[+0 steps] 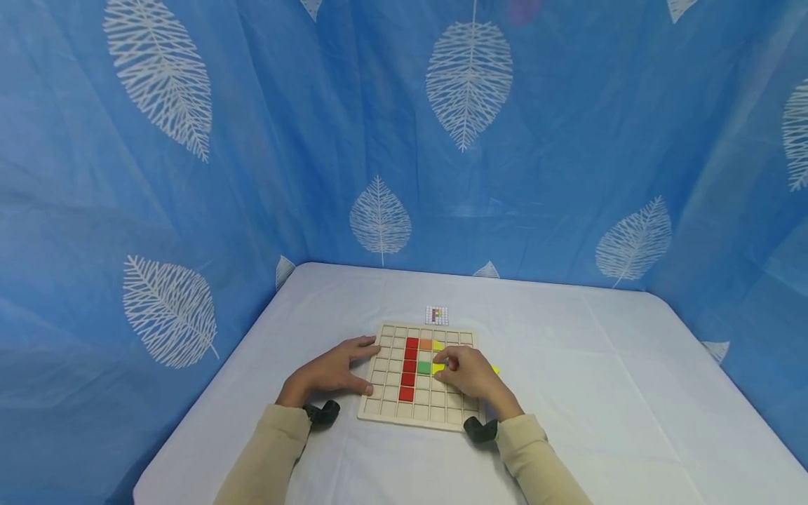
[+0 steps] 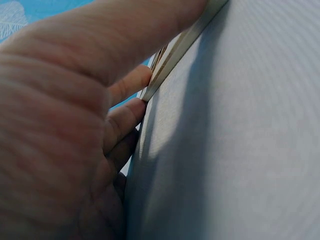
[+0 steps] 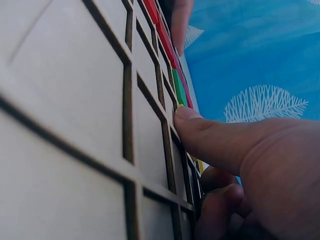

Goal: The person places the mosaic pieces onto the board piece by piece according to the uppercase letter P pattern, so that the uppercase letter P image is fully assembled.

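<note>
A square wooden grid board (image 1: 435, 414) lies on the table, with a column of several red tiles (image 1: 409, 367) in its cells. An orange tile (image 1: 426, 344) and a green tile (image 1: 423, 367) sit to the right of that column. My right hand (image 1: 470, 372) pinches a yellow tile (image 1: 438, 369) beside the green one, low over the board; in the right wrist view the thumb (image 3: 200, 127) covers most of it. Another yellow tile (image 1: 438, 345) is by the orange one. Fingers spread, my left hand (image 1: 331, 368) touches the board's left edge.
A small card (image 1: 437, 315) printed with a coloured grid lies behind the board. A yellow piece (image 1: 495, 369) peeks out past the right hand, mostly hidden. White cloth (image 1: 600, 393) covers the table; a blue leaf-patterned curtain (image 1: 536, 175) hangs around it.
</note>
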The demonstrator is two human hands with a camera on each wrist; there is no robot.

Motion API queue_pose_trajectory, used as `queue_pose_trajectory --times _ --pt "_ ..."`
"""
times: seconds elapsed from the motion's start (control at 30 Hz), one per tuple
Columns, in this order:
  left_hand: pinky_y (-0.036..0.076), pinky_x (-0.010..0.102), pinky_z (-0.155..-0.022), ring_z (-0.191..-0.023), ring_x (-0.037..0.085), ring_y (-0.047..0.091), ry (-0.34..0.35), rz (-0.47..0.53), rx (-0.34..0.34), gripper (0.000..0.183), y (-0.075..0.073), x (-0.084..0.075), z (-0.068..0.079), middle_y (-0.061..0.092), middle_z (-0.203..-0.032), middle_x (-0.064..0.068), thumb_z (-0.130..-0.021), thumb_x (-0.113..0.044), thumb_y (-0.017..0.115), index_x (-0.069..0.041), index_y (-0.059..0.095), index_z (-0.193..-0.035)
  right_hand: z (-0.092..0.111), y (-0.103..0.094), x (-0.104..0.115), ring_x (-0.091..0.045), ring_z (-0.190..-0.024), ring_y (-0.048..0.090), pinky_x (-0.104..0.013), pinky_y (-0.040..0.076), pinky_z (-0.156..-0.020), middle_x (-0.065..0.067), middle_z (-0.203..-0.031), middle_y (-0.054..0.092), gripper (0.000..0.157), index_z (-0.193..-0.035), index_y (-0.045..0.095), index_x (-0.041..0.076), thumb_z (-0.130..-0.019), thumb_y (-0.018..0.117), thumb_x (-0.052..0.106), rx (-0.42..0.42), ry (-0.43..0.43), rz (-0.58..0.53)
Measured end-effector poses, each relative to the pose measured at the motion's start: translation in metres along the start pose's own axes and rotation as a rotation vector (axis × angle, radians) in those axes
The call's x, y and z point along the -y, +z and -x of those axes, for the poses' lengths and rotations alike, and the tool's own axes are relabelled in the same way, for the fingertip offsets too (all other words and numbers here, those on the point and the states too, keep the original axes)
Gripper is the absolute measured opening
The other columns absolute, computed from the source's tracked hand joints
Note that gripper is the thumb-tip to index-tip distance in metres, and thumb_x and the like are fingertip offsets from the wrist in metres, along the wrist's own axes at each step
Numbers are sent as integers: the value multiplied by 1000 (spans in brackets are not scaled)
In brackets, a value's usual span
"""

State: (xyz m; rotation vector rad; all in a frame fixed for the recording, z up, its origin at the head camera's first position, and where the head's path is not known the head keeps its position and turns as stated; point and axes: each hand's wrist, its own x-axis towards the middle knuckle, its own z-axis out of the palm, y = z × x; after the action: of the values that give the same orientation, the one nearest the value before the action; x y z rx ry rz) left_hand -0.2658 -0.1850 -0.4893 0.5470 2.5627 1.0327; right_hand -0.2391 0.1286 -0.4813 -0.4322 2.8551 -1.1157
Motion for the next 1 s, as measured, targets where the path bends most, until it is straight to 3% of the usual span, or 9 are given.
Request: queue_pose_trajectory --times 0.37,0.53,1.0 --pt "23 60 -121 -155 32 20 1 5 -6 96 0 -2 2 30 -164 -3 -65 -44 92 -28 49 -150 -1 0 0 -11 -67 46 -26 38 -63 4 -73 53 18 -103 74 17 -86 80 18 4 6 6" --pt "23 59 -121 -155 31 20 -2 5 1 96 0 -2 1 30 -164 -5 -65 -45 92 -29 49 -150 0 -3 1 -12 -69 47 -26 39 -63 3 -76 53 20 -106 74 16 -86 79 17 8 -3 -44" --pt "24 60 -121 -155 32 20 -7 1 -3 94 -1 -3 1 31 -164 -4 -67 -42 92 -29 50 -149 3 -27 15 -13 -66 47 -26 41 -58 0 -83 53 25 -117 72 14 -92 74 18 -38 -29 -103"
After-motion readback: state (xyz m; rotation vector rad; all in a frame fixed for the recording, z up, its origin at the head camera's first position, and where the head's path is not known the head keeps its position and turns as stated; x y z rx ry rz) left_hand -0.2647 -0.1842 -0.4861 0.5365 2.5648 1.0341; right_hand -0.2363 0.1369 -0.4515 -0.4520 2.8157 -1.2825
